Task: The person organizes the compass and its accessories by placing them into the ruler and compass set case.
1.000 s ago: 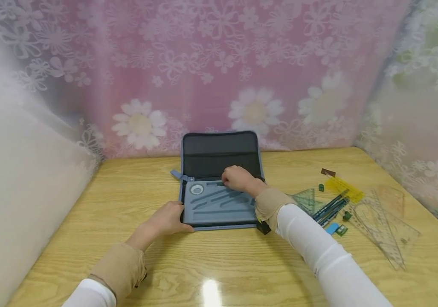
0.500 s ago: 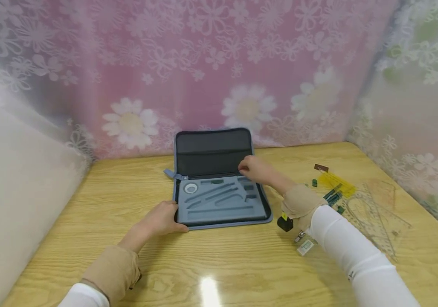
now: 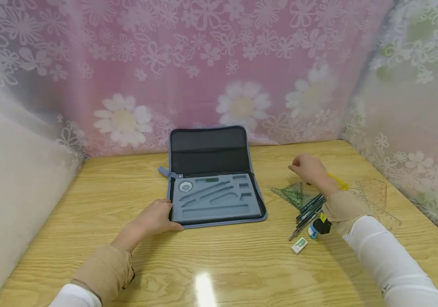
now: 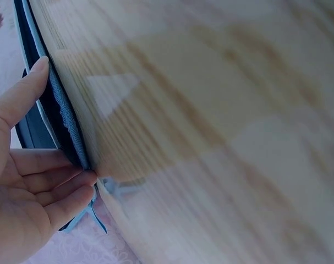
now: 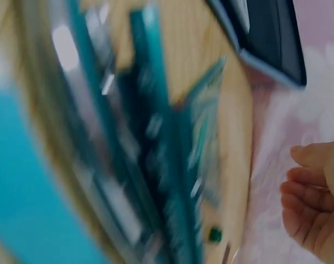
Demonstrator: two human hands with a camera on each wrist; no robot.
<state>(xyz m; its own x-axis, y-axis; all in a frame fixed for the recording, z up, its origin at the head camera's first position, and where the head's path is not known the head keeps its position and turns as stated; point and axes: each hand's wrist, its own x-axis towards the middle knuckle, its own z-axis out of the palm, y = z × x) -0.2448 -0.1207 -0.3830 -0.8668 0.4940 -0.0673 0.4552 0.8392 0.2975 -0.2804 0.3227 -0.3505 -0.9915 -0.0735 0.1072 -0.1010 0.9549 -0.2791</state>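
Observation:
A blue zip case [image 3: 260, 216] lies unzipped on the table, its dark lid raised at the back. Its grey foam insert [image 3: 203, 215] has cut-out slots. A white ring-shaped thing [image 3: 186, 186] fills the round slot, and a small dark green piece [image 3: 212, 180] sits in a slot along the back. My left hand [image 3: 155, 217] holds the case's front left corner, thumb on the front edge and fingers along the left side. Over the stationery at right hovers my right hand [image 3: 311, 170], fingers loosely curled and nothing in them, as the right wrist view [image 5: 315, 198] shows.
Green set squares [image 3: 291, 194], a bundle of dark pencils [image 3: 311, 207], a white eraser [image 3: 299, 246] and a small blue-and-white item [image 3: 312, 232] lie right of the case. Clear rulers [image 3: 372, 196] and a yellow one [image 3: 339, 182] lie farther right, partly behind the right arm.
My right hand has moved from the case's back slots rightward to above the stationery, exposing the small green piece in the slot. My left hand keeps its hold on the case.

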